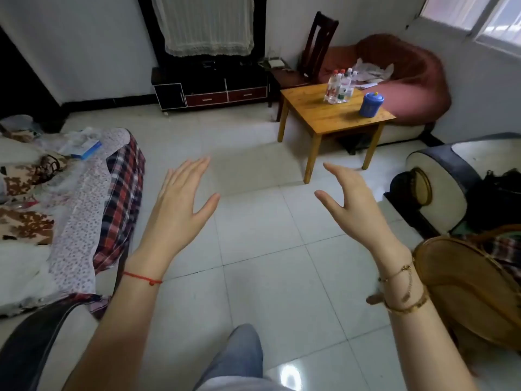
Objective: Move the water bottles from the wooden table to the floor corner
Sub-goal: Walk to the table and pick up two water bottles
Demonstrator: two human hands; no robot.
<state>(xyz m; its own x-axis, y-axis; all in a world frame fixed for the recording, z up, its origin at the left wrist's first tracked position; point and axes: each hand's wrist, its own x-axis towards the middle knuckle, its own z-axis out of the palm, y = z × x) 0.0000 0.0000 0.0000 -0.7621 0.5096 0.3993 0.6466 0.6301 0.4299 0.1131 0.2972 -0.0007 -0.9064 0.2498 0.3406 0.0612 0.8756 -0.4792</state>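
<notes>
Several clear plastic water bottles (339, 86) with red and white caps stand upright in a cluster at the far side of a small wooden table (318, 117) across the room. My left hand (180, 204) is raised over the tiled floor, fingers spread, holding nothing. My right hand (352, 201) is raised at the same height, fingers curved and apart, also holding nothing. Both hands are far short of the table.
A blue lidded canister (370, 104) stands on the table's right side. Behind the table are a red sofa (417, 88) and a dark chair (317, 49). A dark TV cabinet (210, 86) lines the back wall. A cloth-covered sofa (70, 204) is at left, an armchair (439, 176) at right.
</notes>
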